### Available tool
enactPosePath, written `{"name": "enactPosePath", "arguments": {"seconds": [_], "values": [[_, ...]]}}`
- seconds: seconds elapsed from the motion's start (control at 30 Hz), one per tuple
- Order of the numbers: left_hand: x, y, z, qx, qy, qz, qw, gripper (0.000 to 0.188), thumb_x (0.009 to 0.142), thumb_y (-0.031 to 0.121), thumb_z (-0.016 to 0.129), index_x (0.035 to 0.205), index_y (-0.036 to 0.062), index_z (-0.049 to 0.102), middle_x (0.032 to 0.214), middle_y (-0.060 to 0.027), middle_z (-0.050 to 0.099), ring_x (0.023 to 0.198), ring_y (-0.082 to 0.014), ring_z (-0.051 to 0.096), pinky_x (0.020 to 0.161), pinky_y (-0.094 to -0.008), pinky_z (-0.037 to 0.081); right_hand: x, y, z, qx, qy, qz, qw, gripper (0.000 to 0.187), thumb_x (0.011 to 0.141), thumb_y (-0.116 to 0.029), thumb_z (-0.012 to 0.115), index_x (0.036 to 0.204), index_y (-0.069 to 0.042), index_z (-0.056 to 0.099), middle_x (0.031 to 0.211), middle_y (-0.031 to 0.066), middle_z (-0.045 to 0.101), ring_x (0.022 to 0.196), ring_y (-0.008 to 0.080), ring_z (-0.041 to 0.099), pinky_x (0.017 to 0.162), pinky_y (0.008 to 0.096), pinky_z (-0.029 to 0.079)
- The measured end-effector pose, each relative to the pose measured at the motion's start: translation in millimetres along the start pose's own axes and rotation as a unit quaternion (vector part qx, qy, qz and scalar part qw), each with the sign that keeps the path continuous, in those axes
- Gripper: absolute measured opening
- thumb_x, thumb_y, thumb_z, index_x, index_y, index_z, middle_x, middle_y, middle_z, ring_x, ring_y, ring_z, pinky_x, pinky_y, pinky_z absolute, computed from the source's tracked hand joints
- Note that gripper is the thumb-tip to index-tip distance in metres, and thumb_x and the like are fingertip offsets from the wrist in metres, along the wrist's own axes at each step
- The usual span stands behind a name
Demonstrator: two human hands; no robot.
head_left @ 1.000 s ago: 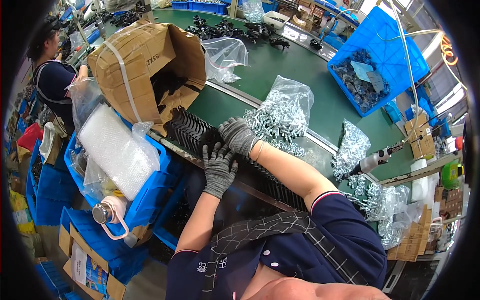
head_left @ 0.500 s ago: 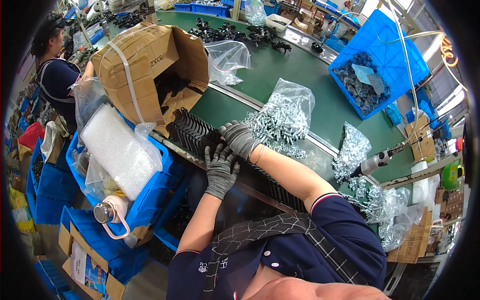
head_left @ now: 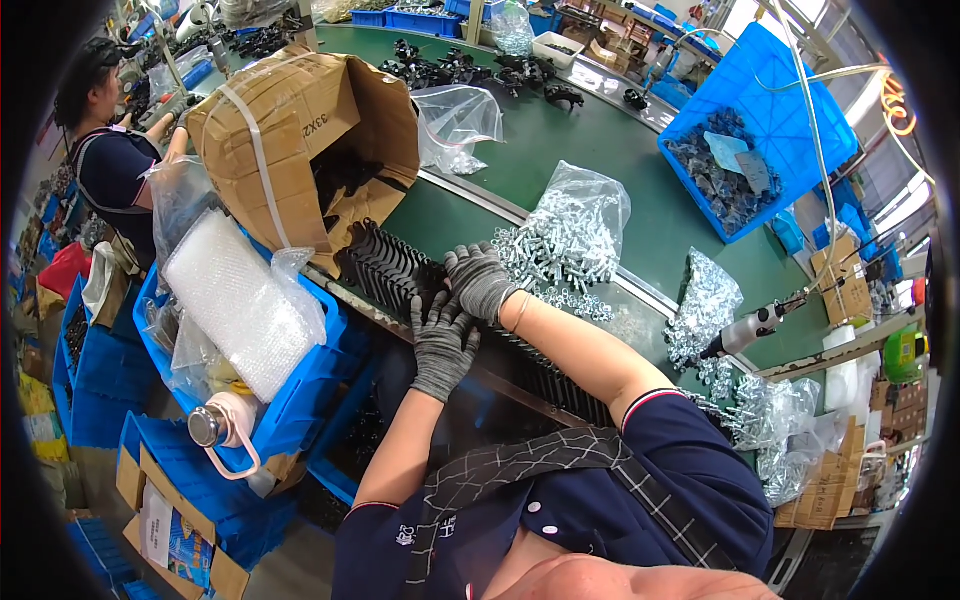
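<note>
Both my hands wear grey knit gloves. My left hand lies flat with fingers spread on a row of black ribbed plastic parts lined up along the table's near edge. My right hand is curled over the same row just beyond it, gripping the end of the stack. A clear bag of silver screws lies right behind my right hand on the green table.
An open cardboard box lies on its side to the left with black parts inside. A blue crate holds bubble wrap and a pink flask. Another blue bin, more screw bags, an electric screwdriver. A person works at far left.
My left hand has slid slightly along the row of black parts toward my right hand; the right hand stays curled on the stack. Little else moved.
</note>
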State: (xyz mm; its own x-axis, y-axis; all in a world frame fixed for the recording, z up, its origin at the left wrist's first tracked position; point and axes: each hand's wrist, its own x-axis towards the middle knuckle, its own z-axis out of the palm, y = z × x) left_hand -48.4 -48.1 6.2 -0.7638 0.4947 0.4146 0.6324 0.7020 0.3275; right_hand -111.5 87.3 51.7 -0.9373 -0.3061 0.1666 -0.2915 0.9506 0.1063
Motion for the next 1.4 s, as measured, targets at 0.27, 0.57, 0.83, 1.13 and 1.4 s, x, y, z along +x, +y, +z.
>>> {"name": "enactPosePath", "arguments": {"seconds": [0.27,0.57,0.83,1.13,1.4], "values": [[-1,-2,4,0.004,0.001,-0.001,1.000,0.038,0.079,0.030,0.063,0.113,0.0155,0.064,0.127,-0.0079,0.055,0.132,-0.0276,0.040,0.115,-0.0568,0.006,1,0,-5,0.031,-0.055,0.021,0.998,0.039,0.090,-0.033,0.053,0.115,-0.004,0.059,0.117,0.0168,0.058,0.116,0.0318,0.053,0.106,0.0519,0.029],[-2,-5,4,0.009,-0.021,-0.002,1.000,0.039,0.079,0.032,0.063,0.114,0.0162,0.064,0.127,-0.0081,0.055,0.131,-0.0282,0.040,0.115,-0.0567,0.006,3,-3,-9,0.007,-0.055,0.028,0.998,0.044,0.091,-0.034,0.052,0.121,-0.004,0.058,0.131,0.0168,0.053,0.122,0.0319,0.049,0.110,0.0571,0.022],[-1,-2,4,0.009,0.000,0.004,1.000,0.039,0.080,0.032,0.062,0.115,0.0154,0.063,0.126,-0.0092,0.056,0.131,-0.0291,0.039,0.115,-0.0563,0.008,7,-1,-13,-0.005,-0.090,0.032,0.995,0.039,0.092,-0.031,0.049,0.118,-0.005,0.061,0.127,0.0147,0.055,0.124,0.0311,0.047,0.111,0.0582,0.021],[-1,-1,3,0.010,0.002,0.012,1.000,0.040,0.079,0.031,0.063,0.115,0.0137,0.063,0.125,-0.0095,0.056,0.130,-0.0291,0.041,0.115,-0.0560,0.010,10,3,-21,-0.031,-0.118,0.004,0.992,0.041,0.091,-0.038,0.051,0.114,-0.007,0.063,0.121,0.0137,0.059,0.124,0.0301,0.047,0.111,0.0564,0.020],[0,0,1,0.020,0.090,-0.036,0.995,0.044,0.076,0.032,0.065,0.115,0.0115,0.064,0.122,-0.0095,0.057,0.124,-0.0289,0.045,0.114,-0.0519,0.016,-43,94,-20,0.013,-0.163,0.079,0.983,0.025,0.083,-0.031,0.061,0.088,-0.008,0.071,0.084,0.0160,0.069,0.081,0.0336,0.067,0.070,0.0467,0.053]]}}
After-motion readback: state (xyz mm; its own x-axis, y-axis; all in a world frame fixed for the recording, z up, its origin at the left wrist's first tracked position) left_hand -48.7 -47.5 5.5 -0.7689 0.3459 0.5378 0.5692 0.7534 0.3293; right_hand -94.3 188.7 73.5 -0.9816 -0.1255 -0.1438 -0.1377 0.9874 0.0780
